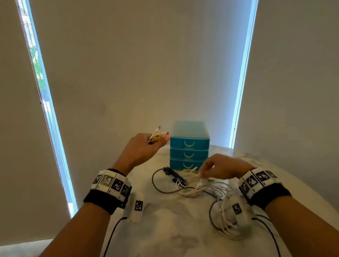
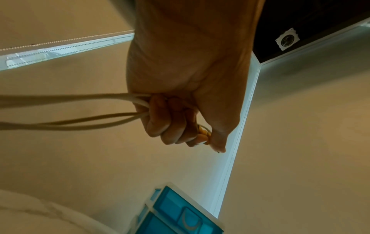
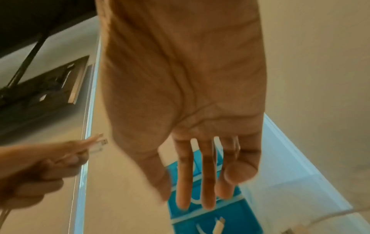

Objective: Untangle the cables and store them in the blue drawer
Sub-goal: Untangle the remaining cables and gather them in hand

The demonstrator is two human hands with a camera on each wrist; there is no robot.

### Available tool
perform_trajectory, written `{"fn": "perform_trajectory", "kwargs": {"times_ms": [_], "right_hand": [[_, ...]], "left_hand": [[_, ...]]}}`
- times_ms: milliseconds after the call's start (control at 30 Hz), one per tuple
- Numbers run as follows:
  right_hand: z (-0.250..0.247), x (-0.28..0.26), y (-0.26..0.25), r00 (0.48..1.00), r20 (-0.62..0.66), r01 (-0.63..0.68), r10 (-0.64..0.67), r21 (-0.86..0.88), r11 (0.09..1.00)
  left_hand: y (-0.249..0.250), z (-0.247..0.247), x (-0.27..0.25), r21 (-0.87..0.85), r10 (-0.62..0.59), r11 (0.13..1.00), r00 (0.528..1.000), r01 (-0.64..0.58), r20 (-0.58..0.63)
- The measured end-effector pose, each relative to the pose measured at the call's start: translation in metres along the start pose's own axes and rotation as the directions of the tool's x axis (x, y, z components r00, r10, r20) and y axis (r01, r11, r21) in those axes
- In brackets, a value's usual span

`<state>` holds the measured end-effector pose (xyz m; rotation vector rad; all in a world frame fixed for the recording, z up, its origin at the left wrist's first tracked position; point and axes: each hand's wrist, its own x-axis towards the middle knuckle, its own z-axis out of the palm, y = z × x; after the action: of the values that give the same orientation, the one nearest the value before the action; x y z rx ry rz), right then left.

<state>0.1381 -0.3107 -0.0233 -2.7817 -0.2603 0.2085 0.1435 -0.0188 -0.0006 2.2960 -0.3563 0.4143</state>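
- Our left hand (image 2: 180, 98) is the working grip: fingers curled tight round a bundle of white cables (image 2: 80, 110), raised above the desk (image 1: 172, 229) just left of the blue drawer unit (image 1: 189, 145). Plug ends (image 1: 157, 131) stick out past the knuckles; something yellow-orange (image 2: 204, 134) sits at the thumb side, maybe a tie, we can't tell.
- In the left wrist view the strands leave the fist and run off the frame's left edge, slack, no visible tension.
- Our right hand (image 1: 220, 167) is released: fingers straight and relaxed in the right wrist view, holding nothing, hovering over the tangle (image 1: 193, 184) near the desk's far edge, in front of the drawers.
- Tangle is white strands mixed with a dark cable (image 1: 159, 187) and a dark blue connector piece (image 1: 174, 175). A second loose heap (image 1: 226, 223) lies toward the right edge, partly under our right wrist.
- All three drawers look shut from the head view, so nothing goes in until one is pulled open.
- Handling, our read: cables are light, limp, a bit springy; they'll snag on each other, not break. Plugs are the stiff part.
- Best hold: pinch at a plug end, feed it back through the loops. Pulling mid-strand likely tightens knots.
- Risk: dragging the whole heap off the desk's edge if we yank.
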Motion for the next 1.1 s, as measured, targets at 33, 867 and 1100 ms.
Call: {"fn": "perform_trajectory", "kwargs": {"times_ms": [33, 867, 1100], "right_hand": [[-0.002, 0.009, -0.003, 0.995, -0.103, 0.007, -0.001, 0.059, 0.998], [-0.107, 0.010, -0.047, 0.757, -0.638, 0.260, 0.142, 0.494, 0.830], [-0.130, -0.015, -0.059, 0.522, -0.843, 0.455, 0.128, 0.402, 0.795]], "left_hand": [[0.001, 0.004, 0.000, -0.009, 0.004, 1.000, 1.000, -0.004, 0.003], [0.006, 0.031, 0.005, -0.232, -0.010, 0.973, 0.996, -0.011, -0.091], [0.029, 0.041, 0.002, -0.422, -0.042, 0.904, 0.964, -0.076, -0.264]]}}
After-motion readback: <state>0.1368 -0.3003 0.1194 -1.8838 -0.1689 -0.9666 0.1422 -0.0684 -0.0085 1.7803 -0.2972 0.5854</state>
